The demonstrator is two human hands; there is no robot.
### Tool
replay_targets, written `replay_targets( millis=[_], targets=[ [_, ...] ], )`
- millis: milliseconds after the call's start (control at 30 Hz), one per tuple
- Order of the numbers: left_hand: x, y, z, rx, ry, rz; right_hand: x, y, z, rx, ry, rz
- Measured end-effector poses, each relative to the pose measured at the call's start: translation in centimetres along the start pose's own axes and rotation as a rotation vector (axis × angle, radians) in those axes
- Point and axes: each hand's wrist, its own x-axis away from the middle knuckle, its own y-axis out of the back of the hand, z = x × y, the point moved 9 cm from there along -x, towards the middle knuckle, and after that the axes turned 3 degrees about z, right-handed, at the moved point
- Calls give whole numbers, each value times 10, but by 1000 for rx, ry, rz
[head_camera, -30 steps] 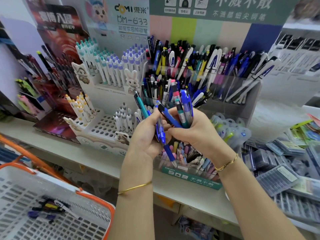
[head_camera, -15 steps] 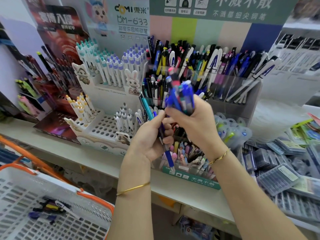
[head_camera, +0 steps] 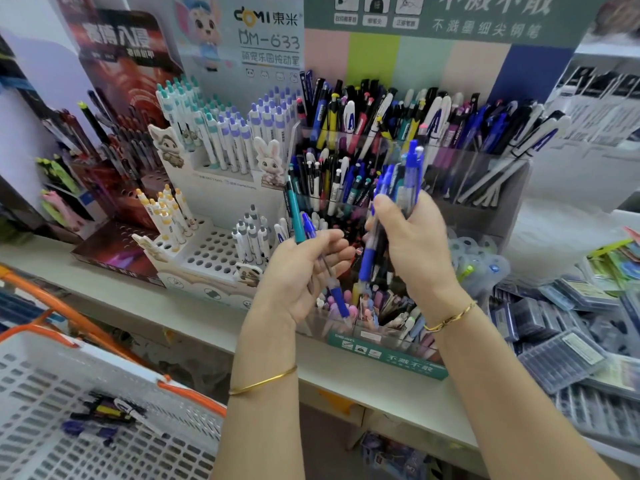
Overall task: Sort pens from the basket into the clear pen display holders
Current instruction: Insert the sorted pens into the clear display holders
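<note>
Hands have parted; right hand (head_camera: 420, 252) fingers (head_camera: 382, 204) clamp blue pens (head_camera: 403, 181), left hand (head_camera: 298, 275) grips 2 pens (head_camera: 295, 213).

Pale shop shelf (head_camera: 194, 317) lined with pen displays.
Left to right on it stand a dark red perforated cardboard pen stand (head_camera: 110, 247), a white perforated cardboard pen stand with cartoon animal cut-outs (head_camera: 207, 252) and a clear tiered acrylic pen holder with a green front label (head_camera: 388, 360). Flat clear plastic refill boxes (head_camera: 561, 355) lie heaped at the right end.

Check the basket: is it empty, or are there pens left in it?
Not empty: a small cluster of pens lies on the floor of the basket, lower left.
</note>
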Motion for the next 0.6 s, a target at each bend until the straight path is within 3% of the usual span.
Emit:
replay_targets(
  millis=[133,333,467,600],
  targets=[
    [2,-14,1,11,11,71,13,-28,-21,-19,-158,242],
    [0,-21,5,83,32,60,23,-37,-27,-183,-243,269],
    [-1,-22,6,-4,18,51,30,-42,-26,-276,-301,336],
    [3,-24,9,-149,60,169,14,-27,-19,-272,-254,217]
  ],
)
